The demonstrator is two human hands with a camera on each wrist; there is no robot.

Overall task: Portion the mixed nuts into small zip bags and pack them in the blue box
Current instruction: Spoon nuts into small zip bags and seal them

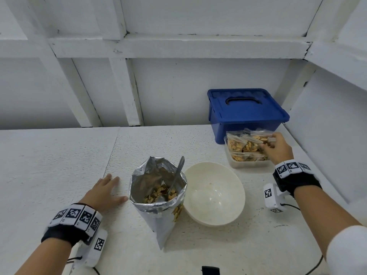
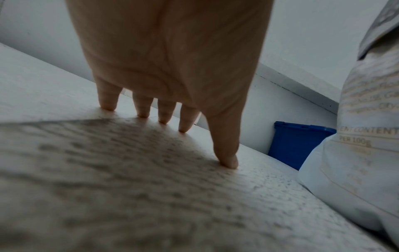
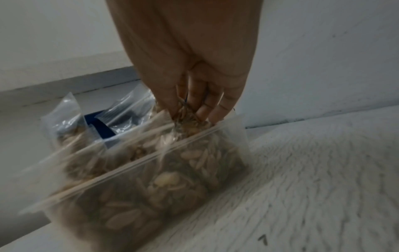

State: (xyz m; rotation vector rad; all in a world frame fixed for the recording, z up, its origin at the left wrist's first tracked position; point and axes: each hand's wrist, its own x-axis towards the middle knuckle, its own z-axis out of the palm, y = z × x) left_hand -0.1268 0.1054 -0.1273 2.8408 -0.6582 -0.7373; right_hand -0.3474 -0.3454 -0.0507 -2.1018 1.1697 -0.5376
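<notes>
The blue box (image 1: 246, 112) stands at the back right with its lid on. In front of it, a clear tub (image 1: 248, 163) holds several small zip bags of nuts (image 1: 244, 145). My right hand (image 1: 266, 144) reaches into the tub. In the right wrist view its thumb and fingers (image 3: 202, 109) pinch the top of one nut bag (image 3: 185, 122). An open foil bag of mixed nuts (image 1: 158, 195) stands mid-table with a metal spoon (image 1: 177, 173) in it. My left hand (image 1: 117, 187) lies flat on the table to the left of the foil bag, holding nothing.
An empty white bowl (image 1: 214, 193) sits between the foil bag and the tub. White walls close in behind and on the right of the white table (image 1: 59, 165). In the left wrist view, the blue box (image 2: 298, 143) shows beyond the foil bag (image 2: 356, 136).
</notes>
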